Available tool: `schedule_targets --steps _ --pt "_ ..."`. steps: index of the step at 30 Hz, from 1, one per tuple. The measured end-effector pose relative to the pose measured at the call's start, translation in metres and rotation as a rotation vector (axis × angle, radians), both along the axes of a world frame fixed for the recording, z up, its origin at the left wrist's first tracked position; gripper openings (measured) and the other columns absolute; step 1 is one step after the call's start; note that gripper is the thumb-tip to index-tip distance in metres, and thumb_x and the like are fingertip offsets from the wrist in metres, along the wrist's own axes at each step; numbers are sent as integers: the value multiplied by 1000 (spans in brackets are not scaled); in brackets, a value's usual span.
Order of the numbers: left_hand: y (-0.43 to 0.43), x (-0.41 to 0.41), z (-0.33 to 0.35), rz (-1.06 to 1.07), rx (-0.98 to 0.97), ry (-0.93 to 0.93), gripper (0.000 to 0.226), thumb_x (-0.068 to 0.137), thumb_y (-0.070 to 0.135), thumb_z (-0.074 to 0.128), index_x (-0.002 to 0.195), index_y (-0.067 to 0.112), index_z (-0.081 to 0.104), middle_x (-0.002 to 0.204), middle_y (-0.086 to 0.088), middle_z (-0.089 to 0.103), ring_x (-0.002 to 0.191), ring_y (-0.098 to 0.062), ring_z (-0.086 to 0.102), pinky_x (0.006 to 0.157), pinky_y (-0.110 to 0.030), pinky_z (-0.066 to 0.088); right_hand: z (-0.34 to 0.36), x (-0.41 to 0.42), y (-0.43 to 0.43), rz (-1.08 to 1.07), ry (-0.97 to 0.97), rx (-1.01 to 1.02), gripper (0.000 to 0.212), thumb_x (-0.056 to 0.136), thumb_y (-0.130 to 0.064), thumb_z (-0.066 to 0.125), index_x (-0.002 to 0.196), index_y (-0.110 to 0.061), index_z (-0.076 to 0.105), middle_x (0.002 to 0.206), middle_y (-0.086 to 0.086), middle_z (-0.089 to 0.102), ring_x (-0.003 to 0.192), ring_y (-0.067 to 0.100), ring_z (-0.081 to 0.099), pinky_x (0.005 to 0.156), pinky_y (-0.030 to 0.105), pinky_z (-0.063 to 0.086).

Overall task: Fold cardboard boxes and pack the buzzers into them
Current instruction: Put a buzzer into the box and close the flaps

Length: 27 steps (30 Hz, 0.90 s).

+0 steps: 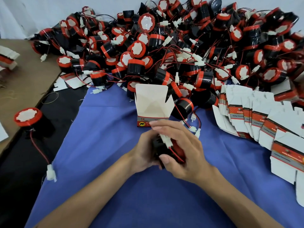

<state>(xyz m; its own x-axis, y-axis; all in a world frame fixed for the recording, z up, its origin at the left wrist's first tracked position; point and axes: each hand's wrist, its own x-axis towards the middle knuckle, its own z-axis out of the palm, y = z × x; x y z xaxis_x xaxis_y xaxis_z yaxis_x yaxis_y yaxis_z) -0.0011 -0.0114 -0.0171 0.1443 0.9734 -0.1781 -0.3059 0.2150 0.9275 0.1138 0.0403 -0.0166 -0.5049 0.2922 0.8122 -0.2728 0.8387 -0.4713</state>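
Right thumb (165, 159) presses flat on the near side of the black buzzer (158, 146). The other right fingers curl over its far side, close together, index tip pointing toward the box. The right hand (184, 150) grips from the right. The left hand (144, 153) cups the buzzer from the left, its fingers wrapped underneath and mostly hidden, so can't tell how they lie.

The white connector (166, 139) lies across the top of the body, and the red wire (176, 156) loops under the right palm. Looks like the lead is being gathered against the body before packing.

The buzzer is held above the blue cloth (107, 145), near the open box (153, 104) but not in it yet. The box stands upright just beyond the fingertips, flaps up, white inside showing.

To do it well:
- Pin wire and connector with the thumb so nothing springs loose.
- Probably free the left hand to steady the box, since light card may tip.
- Lower the buzzer straight down between the flaps.
- Check no lead hangs over the rim before closing, or the tuck flap will likely snag.
- Keep out the stray leads by the box's right wall.

Beyond that, the pile of buzzers (164, 46) sits behind the box, the flat boxes (256, 117) are fanned at right, and a lone buzzer (28, 117) stands well apart at left.
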Motion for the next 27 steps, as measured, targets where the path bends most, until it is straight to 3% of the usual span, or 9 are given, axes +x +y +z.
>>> schedule_targets --steps 5,8,10,13,15,17,20,22,27 --pt "0 1 7 71 379 25 38 83 20 37 96 25 72 88 16 70 91 1 64 87 -20 49 -4 -10 -5 -74 72 178 31 97 -25 48 103 2 63 97 21 69 92 31 65 87 39 51" --pt "8 -9 18 482 449 324 27 89 17 34 91 7 59 80 4 65 80 -5 62 74 -20 49 15 -13 4 -102 33 179 46 100 -29 44 100 11 68 99 22 68 91 31 65 89 38 51" --pt "12 -24 18 856 684 630 17 94 16 39 91 11 55 82 11 59 75 0 57 64 -17 46 36 -15 13 -151 -36 167 57 101 -39 38 104 10 66 104 20 67 97 27 62 93 29 48" --pt "23 -53 13 1151 890 881 19 92 28 50 103 13 53 108 0 47 99 -24 54 76 -44 49 64 -27 29 -170 -127 162 53 101 -38 37 108 7 65 105 17 63 99 22 58 91 21 44" --pt "34 -64 8 1070 839 945 27 92 44 52 118 37 47 122 -20 38 114 -41 48 93 -52 45 70 -41 37 -216 -231 228 41 99 -30 44 107 5 65 103 17 61 93 21 57 85 21 44" --pt "39 -63 1 899 716 902 37 87 43 52 121 51 41 128 -25 40 123 -32 48 99 -37 44 70 -55 45 -297 -373 311 35 97 -26 48 107 2 66 103 17 58 86 20 57 77 19 40" --pt "42 -63 -10 703 494 869 24 77 22 53 100 26 51 94 5 60 84 11 58 63 -12 44 61 -68 55 -412 -611 425 37 99 -33 44 119 -7 63 120 11 54 98 20 56 80 26 46" --pt "41 -65 -16 680 453 915 30 78 10 56 96 31 47 83 17 59 72 10 58 53 -14 45 56 -71 59 -444 -693 488 39 100 -37 38 120 -13 63 127 5 53 108 20 54 85 31 45" --pt "37 -63 -18 685 468 945 18 82 25 47 93 36 39 75 6 57 63 -9 55 49 -25 38 49 -67 64 -478 -724 519 38 98 -41 39 113 -18 66 125 0 56 103 16 55 68 26 41"
